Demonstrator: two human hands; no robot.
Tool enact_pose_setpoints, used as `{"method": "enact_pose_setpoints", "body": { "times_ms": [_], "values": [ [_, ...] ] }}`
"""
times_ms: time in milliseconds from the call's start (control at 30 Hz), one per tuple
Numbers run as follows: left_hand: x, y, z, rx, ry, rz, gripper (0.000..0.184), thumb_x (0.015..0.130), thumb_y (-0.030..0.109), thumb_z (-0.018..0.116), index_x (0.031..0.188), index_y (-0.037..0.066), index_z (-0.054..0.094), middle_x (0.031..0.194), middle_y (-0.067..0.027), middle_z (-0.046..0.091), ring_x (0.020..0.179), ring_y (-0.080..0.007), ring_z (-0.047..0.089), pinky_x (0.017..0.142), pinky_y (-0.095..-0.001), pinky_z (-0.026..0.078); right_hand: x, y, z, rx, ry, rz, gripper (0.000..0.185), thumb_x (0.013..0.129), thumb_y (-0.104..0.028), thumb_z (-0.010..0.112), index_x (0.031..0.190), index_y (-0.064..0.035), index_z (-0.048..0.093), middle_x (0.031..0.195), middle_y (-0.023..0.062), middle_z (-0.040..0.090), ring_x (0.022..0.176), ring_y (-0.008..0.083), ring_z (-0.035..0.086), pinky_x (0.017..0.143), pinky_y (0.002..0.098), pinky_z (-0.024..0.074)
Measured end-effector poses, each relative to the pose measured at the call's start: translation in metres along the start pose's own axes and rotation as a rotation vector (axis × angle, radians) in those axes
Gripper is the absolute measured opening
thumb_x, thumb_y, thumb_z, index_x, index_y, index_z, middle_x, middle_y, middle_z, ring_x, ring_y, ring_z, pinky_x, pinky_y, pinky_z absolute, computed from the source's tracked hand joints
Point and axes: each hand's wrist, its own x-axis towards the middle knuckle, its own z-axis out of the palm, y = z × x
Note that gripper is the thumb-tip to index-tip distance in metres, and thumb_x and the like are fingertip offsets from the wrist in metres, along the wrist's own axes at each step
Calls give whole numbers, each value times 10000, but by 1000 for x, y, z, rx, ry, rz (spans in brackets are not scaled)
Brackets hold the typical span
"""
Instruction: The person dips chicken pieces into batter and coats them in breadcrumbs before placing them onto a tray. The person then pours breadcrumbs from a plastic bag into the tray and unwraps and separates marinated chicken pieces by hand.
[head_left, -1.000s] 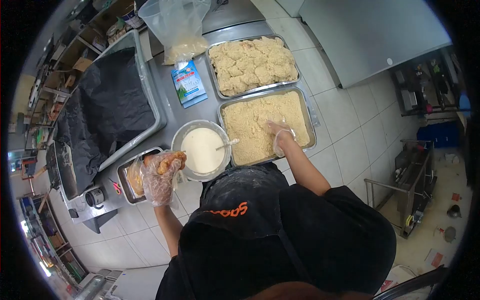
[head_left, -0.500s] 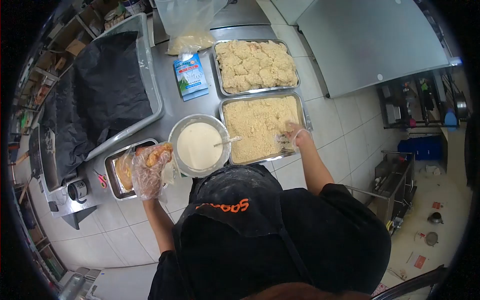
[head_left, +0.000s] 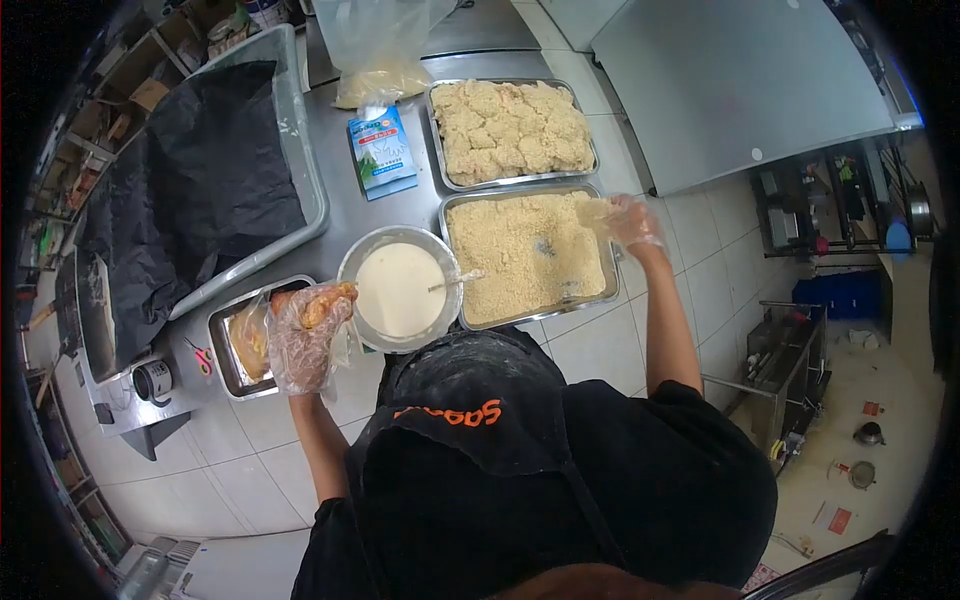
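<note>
My left hand [head_left: 303, 348], in a clear plastic glove, is closed around an orange-brown piece of marinated meat [head_left: 325, 303]. It is raised beside the steel bowl of white batter [head_left: 400, 290], above a small steel tray [head_left: 222, 325] with more pale meat in it. At the far right corner of the crumb tray [head_left: 612, 284] is my right hand [head_left: 632, 222], also gloved. Its fingers seem stretched out toward the beige crumbs [head_left: 510, 275]; the crumb-coloured fingertips are blurred. Bare metal shows through a small gap in the crumbs. A utensil handle [head_left: 458, 281] leans over the bowl's rim.
Behind the crumbs is a tray full of crumb-coated pieces [head_left: 512, 132]. A blue glove packet [head_left: 383, 152] and a plastic bag of crumbs [head_left: 382, 82] lie nearby. At left are a large bin lined with black plastic [head_left: 225, 160], red scissors [head_left: 203, 357] and a mug [head_left: 153, 381].
My right hand has moved from inside the crumbs to the tray's far right corner, and a gap in the crumbs is exposed. My left hand, still holding the meat, has shifted slightly.
</note>
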Motion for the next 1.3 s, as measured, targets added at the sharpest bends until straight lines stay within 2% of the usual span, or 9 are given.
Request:
{"method": "enact_pose_setpoints", "body": {
  "times_ms": [167,267,500,567,800,933,1000,1133,1300],
  "values": [
    [0,-2,0,105,11,-11,251,822,142,747,1026,14,676,1001,-75,693,919,-161,640,834,-293,509,14,14,-6,1,104,-351,245,820,-158,662,1050,-73,667,967,153,692,867,285,664,777,365,523],
    [-1,7,1,142,23,1,263,816,154,752,1030,18,679,1000,-75,694,922,-165,639,840,-298,504,14,7,1,301,-135,-181,257,792,-174,691,1029,-74,688,939,146,702,837,262,673,771,353,527],
    [-4,7,1,247,45,8,291,813,218,762,1036,46,688,989,-65,699,913,-175,645,835,-312,498,17,1,24,148,-117,-204,333,737,-195,752,1047,-81,704,892,132,716,798,237,684,745,338,529],
    [-2,8,3,254,44,-9,295,810,222,764,1038,49,690,989,-62,700,913,-175,645,837,-308,497,23,-18,-3,104,-264,-103,333,739,-198,756,1048,-84,705,892,122,720,797,233,683,746,334,532],
    [1,22,27,366,127,-63,299,843,287,724,1040,64,700,945,-87,690,893,-220,639,808,-357,486,122,-4,-43,136,-110,-179,374,733,-302,748,1070,-143,718,893,137,716,796,249,686,761,348,536],
    [1,32,48,779,266,-83,367,867,362,688,1065,54,691,958,-125,690,905,-278,640,810,-387,484,194,-9,-62,-33,-11,-292,343,761,-310,728,1059,-140,706,950,127,709,842,281,680,790,370,540],
    [-1,43,64,669,235,-218,456,887,432,645,1075,17,669,1132,-180,631,1084,-333,557,968,-451,391,232,-7,-57,-61,-3,-335,332,775,-312,717,1055,-137,699,960,126,706,861,290,676,802,374,542],
    [-4,15,82,520,229,-332,408,854,332,719,1089,3,669,990,-108,671,851,-222,638,751,-345,511,303,16,-11,-109,135,-569,314,823,-186,621,1127,-123,660,924,131,703,846,286,678,757,396,538],
    [-12,24,122,391,200,-368,324,798,222,761,1048,30,685,956,-90,690,840,-170,636,759,-319,505,342,53,74,-413,367,-908,367,818,-140,600,1184,-124,623,1089,51,675,969,224,655,757,346,549]
  ]
}}
